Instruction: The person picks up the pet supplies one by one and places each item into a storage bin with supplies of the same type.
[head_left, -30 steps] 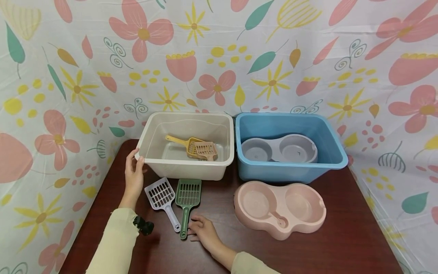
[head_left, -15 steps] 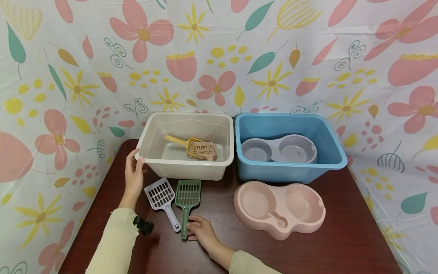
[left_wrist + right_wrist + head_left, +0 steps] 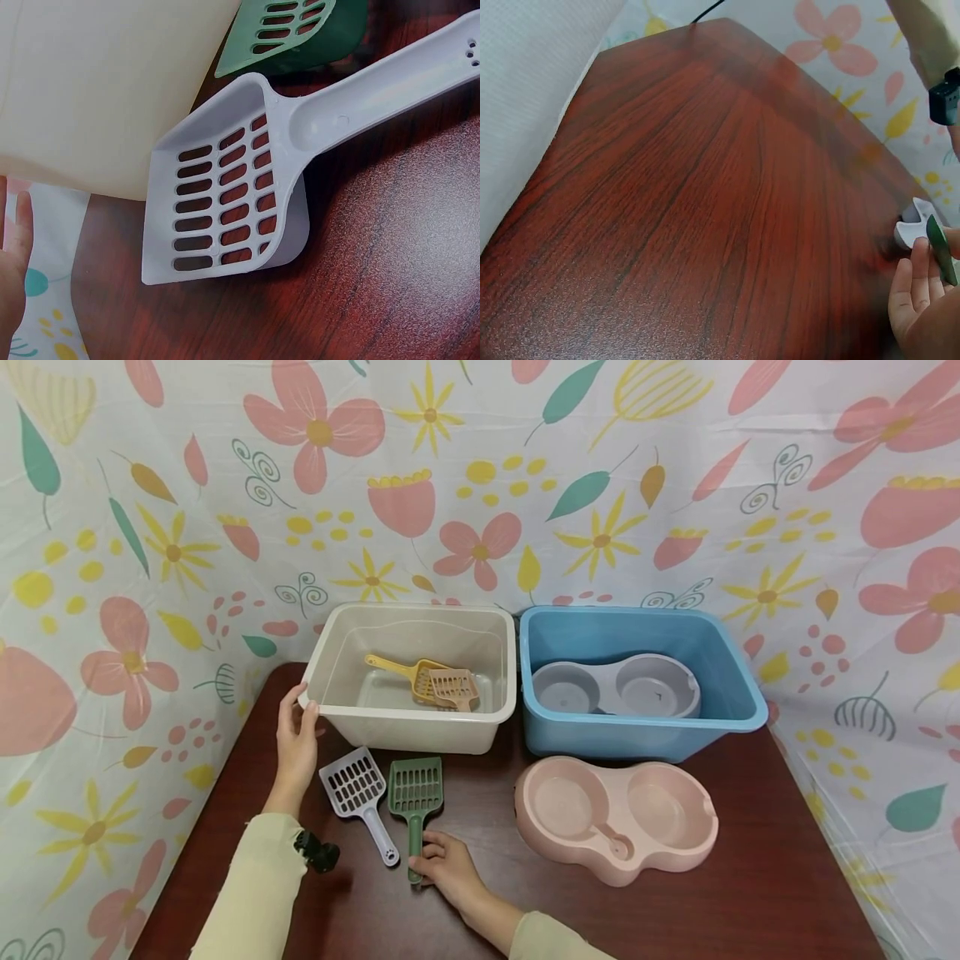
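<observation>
My left hand (image 3: 296, 739) rests against the front left corner of a beige litter box (image 3: 408, 732), its fingers fairly straight at the rim. In the left wrist view the fingers (image 3: 22, 225) show at the left edge. My right hand (image 3: 452, 868) pinches the handle of a green litter scoop (image 3: 417, 789) between thumb and fingers; its slotted head points toward the box. In the right wrist view the scoop's handle (image 3: 939, 251) stands between thumb and fingers. Left of it a pale lilac litter scoop (image 3: 356, 783) lies flat on the table.
A yellow scoop (image 3: 393, 667) and a small tan scoop (image 3: 453, 687) lie inside the beige box. Right of it stands a blue litter box (image 3: 637, 739) holding a grey double pet bowl (image 3: 607, 681). A pink double bowl (image 3: 618, 810) sits before it on the dark red table (image 3: 720, 910).
My right hand has closed on the green scoop's handle, and the handle end has shifted slightly right, so the scoop now points straighter. My left hand has stayed at the box corner.
</observation>
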Tool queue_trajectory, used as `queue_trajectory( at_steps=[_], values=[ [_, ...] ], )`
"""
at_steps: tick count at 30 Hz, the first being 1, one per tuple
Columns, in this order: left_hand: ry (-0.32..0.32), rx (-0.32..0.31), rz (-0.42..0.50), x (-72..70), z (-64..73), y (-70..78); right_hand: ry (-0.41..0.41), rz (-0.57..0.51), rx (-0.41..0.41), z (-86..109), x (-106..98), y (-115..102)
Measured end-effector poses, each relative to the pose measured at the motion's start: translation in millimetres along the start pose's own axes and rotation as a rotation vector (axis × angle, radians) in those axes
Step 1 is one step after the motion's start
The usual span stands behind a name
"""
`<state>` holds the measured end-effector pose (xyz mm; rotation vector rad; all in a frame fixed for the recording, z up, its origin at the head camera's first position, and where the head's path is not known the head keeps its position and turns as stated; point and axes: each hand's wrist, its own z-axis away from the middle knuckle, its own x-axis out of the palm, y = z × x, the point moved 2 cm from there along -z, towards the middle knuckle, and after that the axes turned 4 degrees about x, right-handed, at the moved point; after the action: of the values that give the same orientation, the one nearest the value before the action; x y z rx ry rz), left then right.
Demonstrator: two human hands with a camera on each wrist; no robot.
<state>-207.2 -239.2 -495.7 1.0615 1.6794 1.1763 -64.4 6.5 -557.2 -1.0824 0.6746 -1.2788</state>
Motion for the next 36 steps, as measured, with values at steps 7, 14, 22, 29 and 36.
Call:
queue_trajectory(
  at_steps=[7,14,22,29,36],
  values=[
    [0.003,-0.017,0.01,-0.5,0.1,0.5,0.001,0.009,0.014,5.6,-1,-8],
    [-0.021,-0.033,0.028,1.3,-0.1,11.6,-0.008,-0.001,0.008,11.8,-4,-16],
    [-0.025,-0.021,0.012,0.9,6.6,23.9,-0.044,0.013,0.01,21.6,-5,-28],
    [-0.004,-0.006,0.014,0.3,0.2,1.1,-0.077,0.019,-0.04,31.5,-4,-42],
    [-0.004,-0.023,0.007,-0.6,0.1,2.3,-0.106,0.068,-0.129,42.6,-5,-60]
  ],
)
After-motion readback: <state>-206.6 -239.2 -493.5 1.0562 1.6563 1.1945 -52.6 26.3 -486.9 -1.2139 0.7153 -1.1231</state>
